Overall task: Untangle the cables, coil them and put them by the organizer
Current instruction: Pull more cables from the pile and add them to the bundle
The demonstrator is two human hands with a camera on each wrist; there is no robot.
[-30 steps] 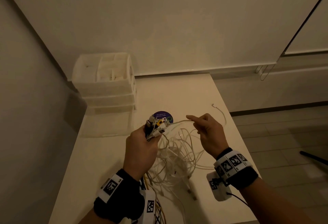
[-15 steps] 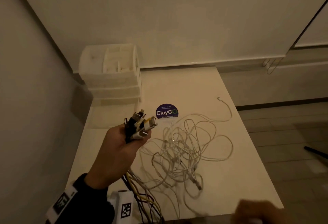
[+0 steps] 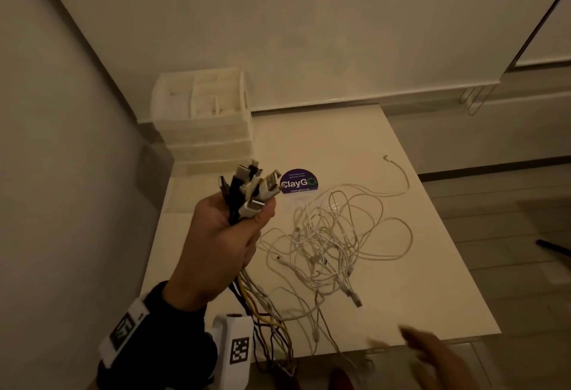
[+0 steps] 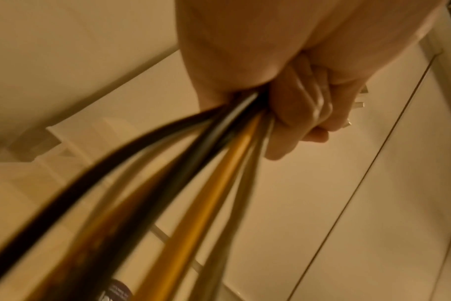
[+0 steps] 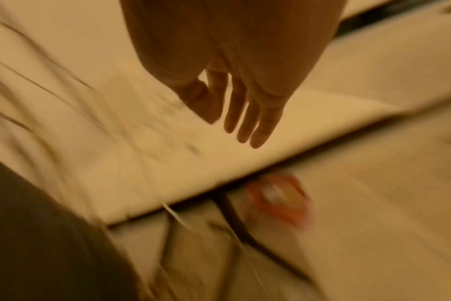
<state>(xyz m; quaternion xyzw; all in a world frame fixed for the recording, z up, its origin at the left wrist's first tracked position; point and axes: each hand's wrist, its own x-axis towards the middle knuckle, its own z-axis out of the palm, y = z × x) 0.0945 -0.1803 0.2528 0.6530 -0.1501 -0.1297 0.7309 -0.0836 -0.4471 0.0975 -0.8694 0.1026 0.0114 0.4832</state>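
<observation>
The task is judged to be at an early stage: nothing has been coiled, and nothing has been set by the organizer point(image 3: 204, 117), which stands at the table's eleven o'clock corner against the wall. A bundle of cable ends point(image 3: 247, 195), black, white and yellow, is gripped in the closed fist of the left hand point(image 3: 222, 241), plugs pointing up, with the cords trailing down past the wrist and over the table's near edge. A loose tangle of white cables point(image 3: 333, 244) is left lying at the middle of the table point(image 3: 401, 306), one end stretched out toward two o'clock. The right hand point(image 5: 234, 106) is held empty at five o'clock over the near edge, fingers straight. A round purple sticker point(image 3: 299, 182) is seen between organizer and tangle. The crossing loops themselves are judged the main obstacle.
</observation>
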